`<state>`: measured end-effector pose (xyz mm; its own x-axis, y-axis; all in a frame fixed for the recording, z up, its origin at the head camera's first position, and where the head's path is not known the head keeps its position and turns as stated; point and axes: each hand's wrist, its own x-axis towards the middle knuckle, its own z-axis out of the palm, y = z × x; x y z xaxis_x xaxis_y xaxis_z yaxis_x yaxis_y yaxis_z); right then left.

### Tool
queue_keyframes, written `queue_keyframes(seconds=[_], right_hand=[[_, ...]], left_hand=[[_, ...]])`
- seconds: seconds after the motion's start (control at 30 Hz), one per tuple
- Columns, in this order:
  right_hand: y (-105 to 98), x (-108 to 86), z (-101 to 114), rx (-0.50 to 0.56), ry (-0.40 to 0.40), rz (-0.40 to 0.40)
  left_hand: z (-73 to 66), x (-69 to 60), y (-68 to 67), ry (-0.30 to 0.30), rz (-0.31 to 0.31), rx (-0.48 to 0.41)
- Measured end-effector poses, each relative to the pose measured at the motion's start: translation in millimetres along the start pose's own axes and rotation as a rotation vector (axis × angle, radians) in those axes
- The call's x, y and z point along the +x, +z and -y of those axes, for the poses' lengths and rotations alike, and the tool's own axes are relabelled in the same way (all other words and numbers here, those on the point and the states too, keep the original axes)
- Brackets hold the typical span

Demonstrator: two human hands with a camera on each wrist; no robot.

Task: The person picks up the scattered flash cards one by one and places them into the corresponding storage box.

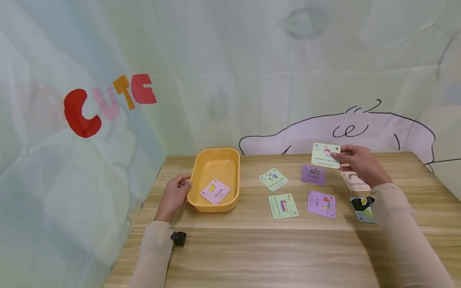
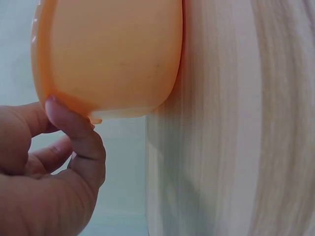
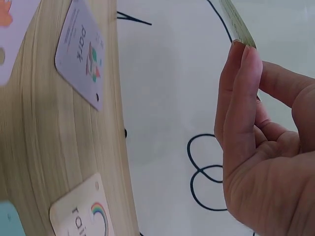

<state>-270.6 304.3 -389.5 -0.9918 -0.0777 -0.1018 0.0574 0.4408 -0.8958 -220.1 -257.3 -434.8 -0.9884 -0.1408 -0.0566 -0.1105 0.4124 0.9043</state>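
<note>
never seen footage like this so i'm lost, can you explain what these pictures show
No machine here: these are a person's two bare hands. The wide picture comes from a camera on the head; the two close ones, from a camera on each wrist. On the wooden table lie the park card, zoo card, rainbow card and other cards. The left hand grips the rim of the yellow tray, in which the chick card lies. The right hand pinches the Lantern Festival card above the table.

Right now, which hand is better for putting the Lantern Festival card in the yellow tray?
Probably the right hand: it pinches the Lantern Festival card, lifted up. The left hand is over at the yellow tray, holding its edge.
</note>
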Motion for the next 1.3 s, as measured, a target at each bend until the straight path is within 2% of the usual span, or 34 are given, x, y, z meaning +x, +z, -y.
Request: queue_keyframes(seconds=[0.27,0.5,0.7,1.3], right_hand=[[17,6.6,11,0.047,-0.017,0.002],[29,11.2,22,0.070,-0.030,0.026],[43,15.9,29,0.098,-0.035,0.048],[88,28.5,47,0.152,-0.032,0.109]], left_hand=[[0.3,0.1,-0.1,-0.003,0.004,0.008],[1.2,1.0,0.2,0.001,-0.011,0.015],[2.4,1.7,1.2,-0.011,-0.007,0.016],[0.9,1.0,-0.2,0.005,0.005,0.003]])
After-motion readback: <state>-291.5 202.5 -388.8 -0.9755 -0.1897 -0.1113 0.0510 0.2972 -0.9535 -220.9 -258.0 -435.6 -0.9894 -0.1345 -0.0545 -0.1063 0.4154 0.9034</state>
